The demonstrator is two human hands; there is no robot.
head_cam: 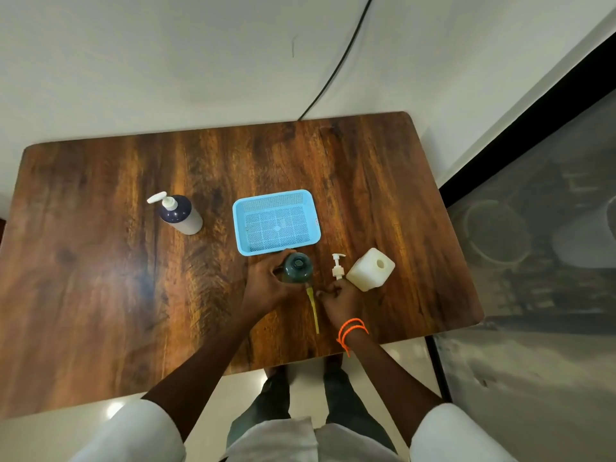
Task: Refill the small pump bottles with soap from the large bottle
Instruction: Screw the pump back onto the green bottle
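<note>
My left hand (266, 285) grips a dark teal round bottle (296, 266) that stands near the table's front edge; its pump is off. My right hand (338, 303) pinches the base of a white pump head (338, 265), which stands upright above my fingertips. Between my hands is a thin yellowish tube (313, 310), its upper end by the teal bottle. A white square bottle (370, 270) with an open neck sits just right of the pump head. A larger bottle (180, 215) with a dark top and a white pump stands alone at the left.
A light blue perforated plastic basket (308, 208) sits just behind the teal bottle. The wooden table (100, 278) stands against a white wall, with a black cable (333, 71) running down behind it. A glass panel (533, 261) is to the right.
</note>
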